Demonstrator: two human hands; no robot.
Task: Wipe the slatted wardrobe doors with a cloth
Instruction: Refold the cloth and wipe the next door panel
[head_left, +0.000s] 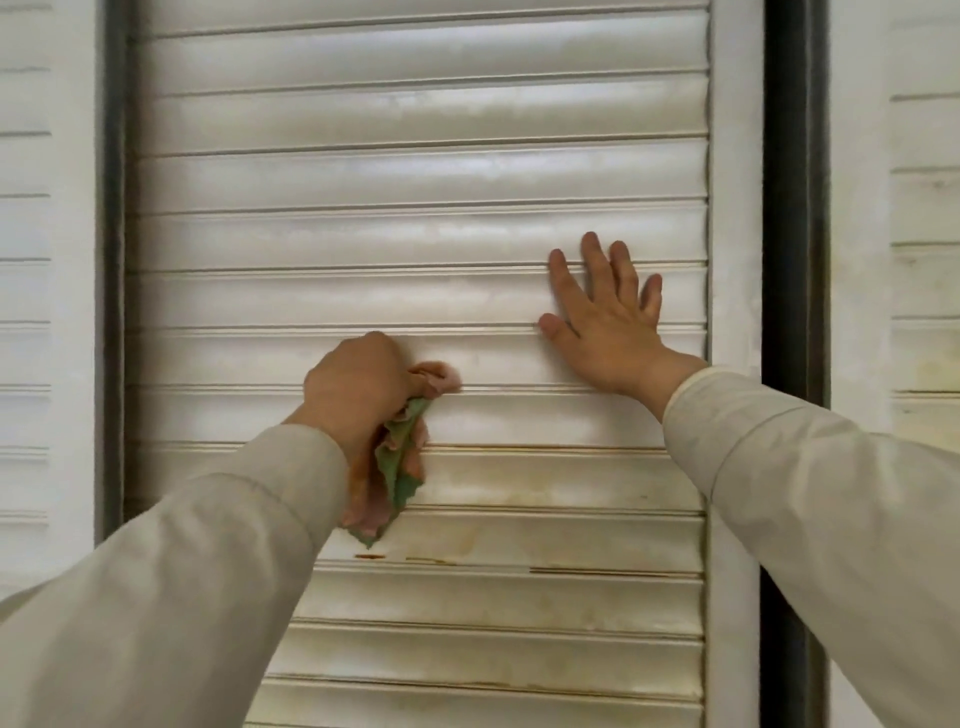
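A person's left hand (358, 384) grips a bunched green-and-pink cloth (400, 457) against the slatted wardrobe door (415, 171), whose slats run sideways toward the right hand (605, 322), pressed flat with fingers spread just along the same rows.

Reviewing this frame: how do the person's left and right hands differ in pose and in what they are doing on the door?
The left hand is curled round a pink and green cloth; the right hand holds nothing. The left hand's fingers are bunched, while the right hand's fingers are spread flat on the slats. The left hand sits lower and nearer the door's middle, the right higher, near its right frame. Both wear pale sleeves.
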